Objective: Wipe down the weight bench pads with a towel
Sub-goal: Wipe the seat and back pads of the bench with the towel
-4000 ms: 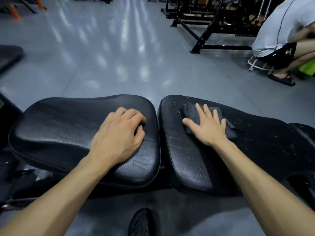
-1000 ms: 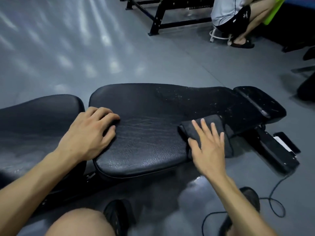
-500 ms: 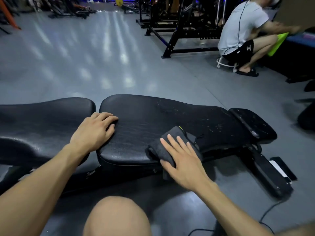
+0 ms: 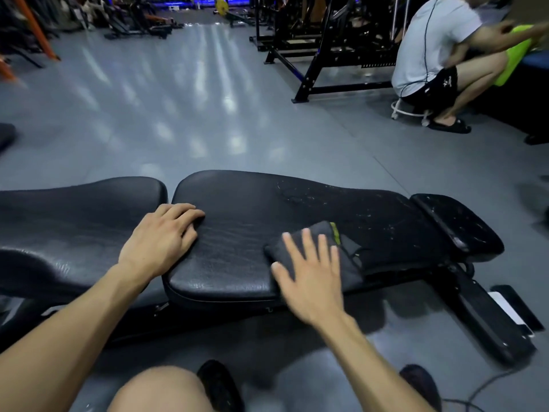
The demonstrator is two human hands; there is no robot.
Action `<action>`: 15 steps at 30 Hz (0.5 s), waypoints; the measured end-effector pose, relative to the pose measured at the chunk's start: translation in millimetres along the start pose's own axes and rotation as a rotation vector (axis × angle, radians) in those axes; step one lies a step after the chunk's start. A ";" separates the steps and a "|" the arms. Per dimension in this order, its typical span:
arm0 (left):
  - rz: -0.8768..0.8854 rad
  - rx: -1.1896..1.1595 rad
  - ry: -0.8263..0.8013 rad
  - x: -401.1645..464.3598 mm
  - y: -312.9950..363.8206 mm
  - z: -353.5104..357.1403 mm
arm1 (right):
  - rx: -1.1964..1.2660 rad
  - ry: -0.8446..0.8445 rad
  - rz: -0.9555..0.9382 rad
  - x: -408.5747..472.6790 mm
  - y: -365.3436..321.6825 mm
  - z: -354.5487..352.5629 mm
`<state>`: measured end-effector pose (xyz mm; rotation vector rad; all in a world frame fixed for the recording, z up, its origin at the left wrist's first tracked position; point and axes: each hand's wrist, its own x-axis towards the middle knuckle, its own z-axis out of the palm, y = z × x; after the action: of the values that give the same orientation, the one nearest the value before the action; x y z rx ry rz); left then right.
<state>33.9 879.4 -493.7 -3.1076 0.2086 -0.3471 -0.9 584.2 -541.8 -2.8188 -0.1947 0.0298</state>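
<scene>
Lying across the lower view, the bench (image 4: 237, 263) is taken as the landmark. Its left end is formed by a seat pad (image 4: 74, 221) of smooth black leather with a rounded edge, split by a narrow gap from the long back pad (image 4: 252, 209), whose creased skin is flecked with pale scuffs towards the right. The left hand (image 4: 160, 242) is rested on the back pad just right of that gap, fingers loosely bent, nothing gripped. Further right, near the bench's front edge, a folded dark towel (image 4: 346, 257) with a yellow-green tag is pressed flat under the right hand (image 4: 312, 278), fingers straight and spread, slightly blurred. A small head pad (image 4: 457, 224), also scuffed, is seen at the bench's right end, above a black frame foot (image 4: 490, 322). Behind the bench, glossy grey floor (image 4: 178, 114) is spread; beyond its right end a black rack (image 4: 326, 55) and a crouching person (image 4: 430, 60) in a white shirt are seen.
</scene>
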 end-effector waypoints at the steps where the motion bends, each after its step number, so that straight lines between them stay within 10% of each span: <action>1: 0.002 0.000 -0.004 0.1 0.4 0.2 | 0.020 -0.024 -0.073 -7.5 -11.4 1.2; 15: 0.029 0.026 0.012 3.5 -2.4 8.9 | 0.060 -0.032 0.015 67.5 66.4 -9.3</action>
<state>39.5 881.2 -501.6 -3.0741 0.2472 -0.3647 75.0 528.2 -553.6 -2.7609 -0.1765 0.0832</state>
